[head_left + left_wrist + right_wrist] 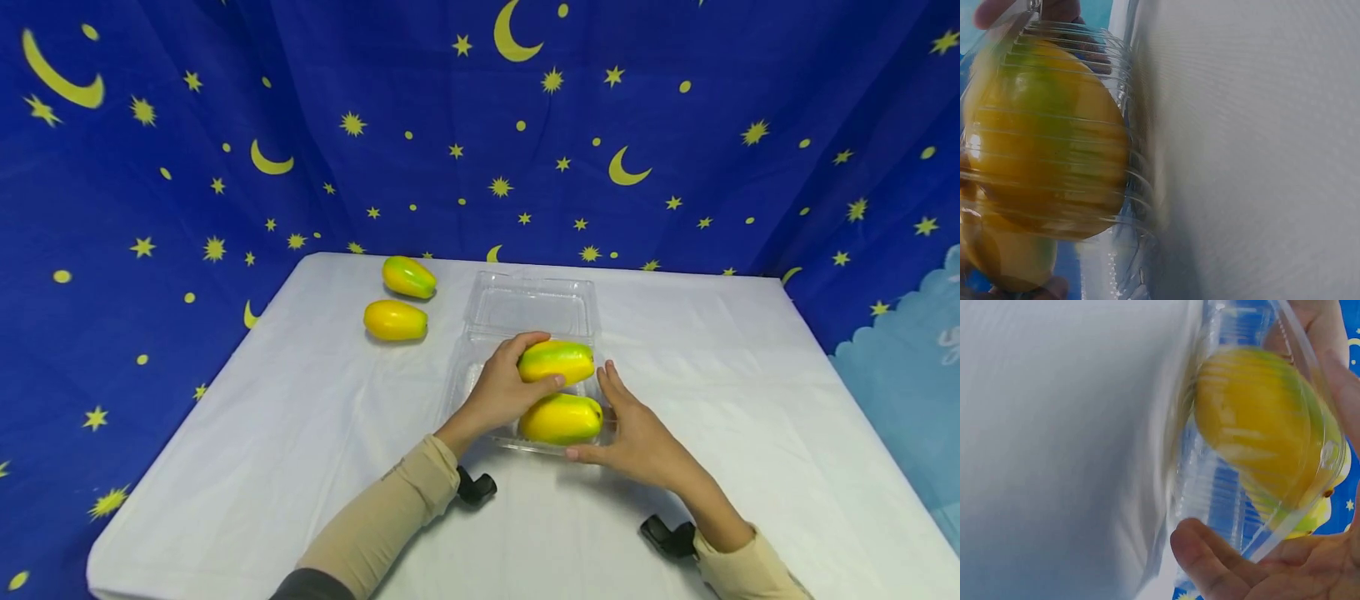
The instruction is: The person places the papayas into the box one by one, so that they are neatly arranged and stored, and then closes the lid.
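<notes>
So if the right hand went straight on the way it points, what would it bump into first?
Probably the side of the clear box, then the nearer fruit inside. The right hand may be touching the box; depth is unclear.

A curtained-off booth, seemingly a staged set: blue moon-and-star drapes (435, 92) back and flank a white-covered desk (750, 400).
</notes>
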`<state>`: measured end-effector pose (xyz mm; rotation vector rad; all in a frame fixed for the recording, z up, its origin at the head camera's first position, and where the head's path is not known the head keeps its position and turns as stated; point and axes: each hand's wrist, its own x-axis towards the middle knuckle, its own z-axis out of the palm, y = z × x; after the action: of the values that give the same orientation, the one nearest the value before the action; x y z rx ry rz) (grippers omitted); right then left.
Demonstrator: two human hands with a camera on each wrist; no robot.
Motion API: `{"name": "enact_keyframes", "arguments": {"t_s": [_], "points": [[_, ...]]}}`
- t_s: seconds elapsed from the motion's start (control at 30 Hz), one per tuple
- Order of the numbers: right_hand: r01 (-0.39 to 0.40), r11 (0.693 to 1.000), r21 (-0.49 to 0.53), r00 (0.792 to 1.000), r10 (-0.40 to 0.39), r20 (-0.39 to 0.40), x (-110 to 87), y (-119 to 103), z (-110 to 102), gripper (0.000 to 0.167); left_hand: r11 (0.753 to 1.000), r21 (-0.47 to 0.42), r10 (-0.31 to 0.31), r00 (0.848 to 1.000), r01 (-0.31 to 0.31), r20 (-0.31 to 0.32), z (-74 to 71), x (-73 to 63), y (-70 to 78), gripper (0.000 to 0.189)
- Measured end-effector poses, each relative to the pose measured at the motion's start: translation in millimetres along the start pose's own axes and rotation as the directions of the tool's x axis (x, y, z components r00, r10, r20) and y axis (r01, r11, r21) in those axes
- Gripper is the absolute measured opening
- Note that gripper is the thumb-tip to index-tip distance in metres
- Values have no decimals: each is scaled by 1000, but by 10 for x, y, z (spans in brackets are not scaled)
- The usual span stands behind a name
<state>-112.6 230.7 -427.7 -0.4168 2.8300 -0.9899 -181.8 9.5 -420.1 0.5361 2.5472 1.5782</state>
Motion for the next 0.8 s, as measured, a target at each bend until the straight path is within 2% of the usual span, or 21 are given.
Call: {"name": "enact_keyframes", "arguments": {"t_s": [0.17, 0.47, 0.8], "points": [[-29, 998, 48, 999, 28, 17, 0, -20, -1, 130, 1000, 1, -17, 1000, 17, -10, 0, 6, 3, 64], [-26, 999, 40, 1000, 25, 18, -2, -5, 4, 130, 999, 17, -52, 999, 52, 17, 51, 29, 3, 65], [-27, 999, 36, 999, 27, 18, 0, -8, 13, 130, 998, -3, -67, 997, 68, 26, 56, 53, 3, 63]]}}
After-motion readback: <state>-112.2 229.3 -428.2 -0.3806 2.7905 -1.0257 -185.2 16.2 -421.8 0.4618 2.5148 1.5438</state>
